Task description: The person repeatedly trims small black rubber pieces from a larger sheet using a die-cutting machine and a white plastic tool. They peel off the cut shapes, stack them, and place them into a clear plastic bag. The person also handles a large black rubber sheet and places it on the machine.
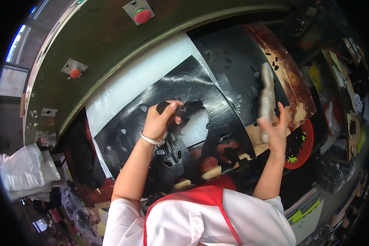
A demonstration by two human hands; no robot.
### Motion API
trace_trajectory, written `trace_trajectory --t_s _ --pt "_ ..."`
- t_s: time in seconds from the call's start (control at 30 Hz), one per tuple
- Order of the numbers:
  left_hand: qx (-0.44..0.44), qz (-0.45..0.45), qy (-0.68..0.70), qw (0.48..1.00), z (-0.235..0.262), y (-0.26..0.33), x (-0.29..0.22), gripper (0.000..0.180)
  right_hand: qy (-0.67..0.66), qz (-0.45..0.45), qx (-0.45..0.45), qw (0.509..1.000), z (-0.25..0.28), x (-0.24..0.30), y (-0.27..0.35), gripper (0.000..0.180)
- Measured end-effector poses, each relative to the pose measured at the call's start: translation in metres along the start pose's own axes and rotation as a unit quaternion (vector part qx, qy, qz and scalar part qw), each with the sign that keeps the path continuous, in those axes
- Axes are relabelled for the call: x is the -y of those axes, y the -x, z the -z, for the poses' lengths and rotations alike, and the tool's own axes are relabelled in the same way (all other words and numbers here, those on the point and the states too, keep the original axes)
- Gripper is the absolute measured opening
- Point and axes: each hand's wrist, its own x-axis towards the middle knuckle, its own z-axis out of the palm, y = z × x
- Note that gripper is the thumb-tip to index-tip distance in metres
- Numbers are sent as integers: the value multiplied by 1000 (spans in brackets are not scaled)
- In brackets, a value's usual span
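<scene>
A small black cut piece [165, 107] is pinched by the left hand [159, 122] over the much-punched black sheet [160, 123] at frame centre, a grey metal cutting die [267, 96] is gripped upright in the right hand [274, 130] at right; uncut sheet area is judged remaining.

Black sheet [201, 88] looks like glossy leather or rubber — smooth, full of punched holes. White board [127, 88] under it is matt plastic. Cutter [267, 96] is dull grey metal — machine housing [98, 45] painted, rusty.

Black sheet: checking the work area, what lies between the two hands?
In the head view, only black sheet, punched with cut-outs, lies between left hand and right hand.
</scene>
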Motion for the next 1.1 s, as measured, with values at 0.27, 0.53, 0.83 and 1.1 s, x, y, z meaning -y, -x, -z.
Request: trace_trajectory --t_s 0.27,0.53,0.83,1.1 --pt "-22 67 91 993 -31 26 24 30 181 110 196 957 -114 2 67 38" --pt "40 -21 -150 988 -40 28 28 23 114 84 153 978 -162 -42 88 48" --pt "-272 -340 -69 898 124 -18 -219 34 212 21 158 964 -136 -49 104 37" --pt "-117 -428 -366 818 104 61 -166 26 29 -88 452 887 -141 -36 119 82"
